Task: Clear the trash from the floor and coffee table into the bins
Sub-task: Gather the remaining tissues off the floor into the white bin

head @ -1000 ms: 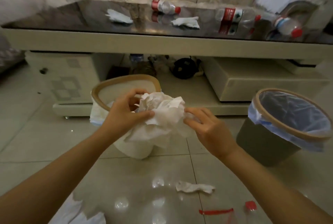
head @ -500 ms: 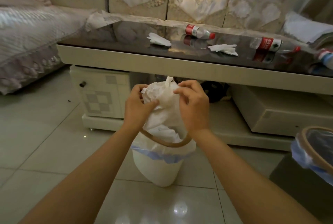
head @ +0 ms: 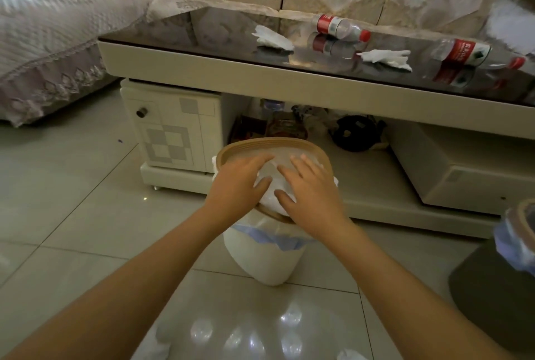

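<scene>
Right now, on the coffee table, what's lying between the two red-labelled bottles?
In the head view, a crumpled white tissue lies on the glass between the left bottle and the right bottle.

Two bins stand on the floor, a white bin point(head: 262, 258) at centre and a dark bin point(head: 492, 296) at the right edge, while the coffee table point(head: 202, 65) carries two plastic bottles point(head: 340, 27) point(head: 463, 51) and two crumpled tissues point(head: 272, 38) point(head: 386, 58).
</scene>
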`<state>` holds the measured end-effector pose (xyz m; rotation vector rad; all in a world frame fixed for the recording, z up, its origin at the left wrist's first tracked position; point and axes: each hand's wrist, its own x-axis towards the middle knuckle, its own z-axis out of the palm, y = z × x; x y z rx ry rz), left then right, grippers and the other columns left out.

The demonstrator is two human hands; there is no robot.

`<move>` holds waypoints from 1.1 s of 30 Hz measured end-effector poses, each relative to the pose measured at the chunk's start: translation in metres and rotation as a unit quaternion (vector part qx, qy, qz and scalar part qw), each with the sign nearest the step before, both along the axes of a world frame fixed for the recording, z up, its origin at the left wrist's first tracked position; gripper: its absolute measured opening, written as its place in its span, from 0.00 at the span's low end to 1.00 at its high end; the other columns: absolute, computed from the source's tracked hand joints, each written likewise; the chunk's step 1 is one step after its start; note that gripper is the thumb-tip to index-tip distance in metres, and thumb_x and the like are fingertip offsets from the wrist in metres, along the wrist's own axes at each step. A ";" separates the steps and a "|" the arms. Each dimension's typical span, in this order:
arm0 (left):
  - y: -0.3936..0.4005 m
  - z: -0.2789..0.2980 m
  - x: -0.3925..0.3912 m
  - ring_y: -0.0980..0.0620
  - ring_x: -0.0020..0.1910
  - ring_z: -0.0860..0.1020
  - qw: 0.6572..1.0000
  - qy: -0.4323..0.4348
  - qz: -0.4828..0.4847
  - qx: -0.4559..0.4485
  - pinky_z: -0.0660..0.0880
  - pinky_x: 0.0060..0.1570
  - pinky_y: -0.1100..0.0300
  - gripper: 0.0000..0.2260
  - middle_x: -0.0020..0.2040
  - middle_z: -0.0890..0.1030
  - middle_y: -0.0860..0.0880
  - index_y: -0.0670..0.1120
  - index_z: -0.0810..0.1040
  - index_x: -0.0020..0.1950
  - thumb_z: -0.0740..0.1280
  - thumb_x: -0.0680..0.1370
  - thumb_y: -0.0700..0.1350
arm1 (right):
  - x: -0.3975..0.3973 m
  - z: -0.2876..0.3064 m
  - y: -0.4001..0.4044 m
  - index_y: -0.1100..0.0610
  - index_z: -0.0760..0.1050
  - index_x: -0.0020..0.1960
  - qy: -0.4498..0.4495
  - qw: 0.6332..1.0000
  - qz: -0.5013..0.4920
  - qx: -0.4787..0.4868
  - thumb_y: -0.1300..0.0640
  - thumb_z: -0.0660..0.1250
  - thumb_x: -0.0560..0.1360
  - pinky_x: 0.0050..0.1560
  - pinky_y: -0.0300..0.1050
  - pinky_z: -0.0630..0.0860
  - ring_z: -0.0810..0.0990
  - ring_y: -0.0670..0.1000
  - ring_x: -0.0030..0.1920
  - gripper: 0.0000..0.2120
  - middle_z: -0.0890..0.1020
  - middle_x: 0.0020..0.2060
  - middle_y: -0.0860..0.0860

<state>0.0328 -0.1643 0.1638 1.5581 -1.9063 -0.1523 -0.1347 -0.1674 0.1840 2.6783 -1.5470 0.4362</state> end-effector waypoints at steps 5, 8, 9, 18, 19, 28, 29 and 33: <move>0.063 -0.007 0.004 0.59 0.52 0.76 0.999 0.012 -0.033 -0.008 0.72 0.54 0.64 0.16 0.58 0.79 0.53 0.52 0.74 0.65 0.64 0.78 0.52 | -0.020 -0.007 0.056 0.56 0.73 0.65 -0.067 0.995 0.025 -0.070 0.52 0.64 0.77 0.63 0.52 0.70 0.73 0.57 0.64 0.19 0.75 0.64 0.57; 0.103 -0.021 0.011 0.58 0.63 0.71 0.998 -0.015 -0.064 -0.002 0.66 0.60 0.67 0.17 0.64 0.76 0.54 0.51 0.74 0.66 0.66 0.78 0.51 | -0.019 -0.026 0.096 0.57 0.72 0.67 -0.074 0.994 0.059 -0.058 0.52 0.65 0.76 0.60 0.53 0.73 0.74 0.55 0.63 0.21 0.76 0.63 0.55; 0.115 -0.027 0.014 0.57 0.63 0.71 0.998 -0.024 -0.065 0.008 0.68 0.60 0.64 0.18 0.65 0.76 0.54 0.50 0.73 0.66 0.66 0.77 0.51 | -0.017 -0.033 0.109 0.57 0.71 0.68 -0.067 0.994 0.068 -0.056 0.52 0.66 0.76 0.61 0.53 0.73 0.74 0.55 0.63 0.22 0.76 0.63 0.56; 0.208 -0.088 0.071 0.53 0.62 0.73 0.984 -0.047 -0.018 0.169 0.67 0.58 0.62 0.22 0.65 0.75 0.53 0.54 0.71 0.68 0.69 0.75 0.53 | 0.021 -0.094 0.182 0.57 0.73 0.66 -0.004 0.989 0.131 0.069 0.52 0.67 0.74 0.64 0.57 0.67 0.69 0.62 0.67 0.21 0.72 0.67 0.59; 0.217 -0.097 0.077 0.53 0.62 0.72 0.981 -0.033 -0.008 0.191 0.66 0.58 0.62 0.23 0.65 0.75 0.53 0.54 0.70 0.68 0.69 0.75 0.54 | 0.027 -0.101 0.188 0.57 0.73 0.66 0.008 0.986 0.143 0.082 0.52 0.67 0.74 0.66 0.58 0.65 0.67 0.62 0.69 0.22 0.71 0.68 0.59; 0.250 -0.161 0.140 0.44 0.74 0.58 0.909 -0.190 0.047 0.368 0.63 0.65 0.43 0.43 0.77 0.55 0.49 0.59 0.56 0.75 0.74 0.66 0.60 | 0.063 -0.157 0.225 0.51 0.70 0.68 0.072 0.965 0.189 0.169 0.43 0.66 0.72 0.70 0.65 0.53 0.55 0.60 0.75 0.27 0.66 0.72 0.56; 0.250 -0.166 0.145 0.43 0.75 0.55 0.898 -0.213 0.049 0.381 0.62 0.66 0.41 0.45 0.78 0.52 0.48 0.60 0.53 0.76 0.75 0.65 0.61 | 0.067 -0.164 0.228 0.49 0.65 0.71 0.096 0.958 0.196 0.188 0.41 0.64 0.72 0.71 0.66 0.49 0.51 0.58 0.76 0.29 0.61 0.74 0.55; 0.245 -0.181 0.152 0.42 0.76 0.49 0.868 -0.260 0.033 0.422 0.59 0.67 0.37 0.49 0.78 0.45 0.46 0.62 0.48 0.76 0.74 0.64 0.64 | 0.082 -0.189 0.235 0.42 0.51 0.75 0.150 0.933 0.227 0.237 0.35 0.60 0.72 0.70 0.68 0.44 0.43 0.57 0.76 0.36 0.47 0.77 0.52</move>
